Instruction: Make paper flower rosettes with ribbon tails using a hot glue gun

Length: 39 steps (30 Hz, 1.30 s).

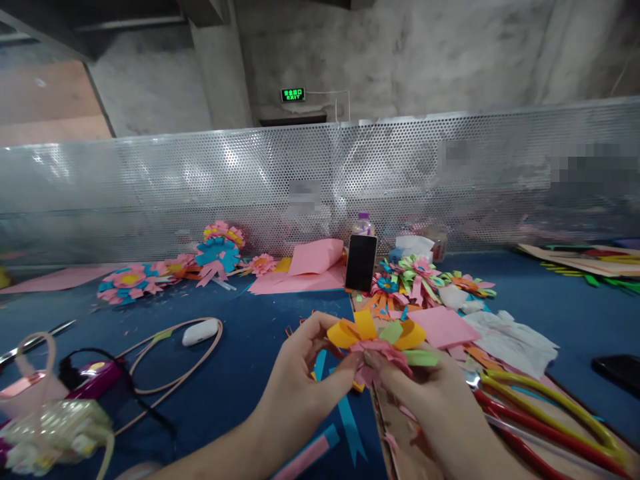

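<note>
Between my two hands is a paper flower with a pink middle and curled orange and light green petals. My left hand pinches its left side with thumb and fingers. From the right, my right hand grips the same flower, its thumb pressed close to the left thumb at the pink middle. Most fingertips are hidden behind the petals. Below the flower, blue paper strips hang or lie against the table; I cannot tell if they are attached. A pink and blue strip lies near my left wrist.
Red and yellow-handled scissors lie right of my right hand. A phone stands upright ahead, among finished paper flowers and pink sheets. Cables and a white earphone case lie left. A perforated metal screen closes the back.
</note>
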Motion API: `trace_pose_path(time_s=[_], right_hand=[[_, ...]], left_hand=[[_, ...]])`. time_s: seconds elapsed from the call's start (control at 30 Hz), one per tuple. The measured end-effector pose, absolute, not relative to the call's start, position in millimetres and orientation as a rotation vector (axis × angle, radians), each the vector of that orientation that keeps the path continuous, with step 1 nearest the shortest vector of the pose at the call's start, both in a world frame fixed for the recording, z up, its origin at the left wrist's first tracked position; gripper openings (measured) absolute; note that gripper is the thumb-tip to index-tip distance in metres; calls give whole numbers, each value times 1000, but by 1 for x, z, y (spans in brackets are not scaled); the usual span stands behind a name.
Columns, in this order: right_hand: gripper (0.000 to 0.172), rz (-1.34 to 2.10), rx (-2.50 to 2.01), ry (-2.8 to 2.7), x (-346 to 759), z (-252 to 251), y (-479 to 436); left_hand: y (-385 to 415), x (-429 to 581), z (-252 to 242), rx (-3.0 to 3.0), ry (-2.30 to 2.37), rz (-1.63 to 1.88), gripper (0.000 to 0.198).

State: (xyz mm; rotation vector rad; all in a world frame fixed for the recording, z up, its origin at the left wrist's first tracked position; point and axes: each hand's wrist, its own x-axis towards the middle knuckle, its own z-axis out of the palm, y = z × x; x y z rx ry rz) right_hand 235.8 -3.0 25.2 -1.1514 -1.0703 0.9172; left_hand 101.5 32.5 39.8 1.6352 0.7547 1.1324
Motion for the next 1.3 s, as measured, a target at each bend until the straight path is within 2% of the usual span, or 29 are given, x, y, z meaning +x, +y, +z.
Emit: trace_pose_path(time_s=[0.1,0.2,0.33,0.57,0.87,1.3], right_hand=[[14,835,-1082,-1168,240,21,-3],[1,525,-980,-1369,247,17,-3],[10,107,-922,-1549,252,19,-5],[9,93,-934,-1576,252,18,-5],[15,105,-940,-1460,250,19,-4],[14,67,-961,-1483,251,19,-3]], left_hand=[[31,98,37,1703,702,1169,18],[30,90,34,1835,666,1255,31],[29,79,29,2108,600,1339,34],[27,76,23,2271,543,1318,49],[28,77,27,2338,500,1316,57],[29,80,24,2356,593,1284,63]])
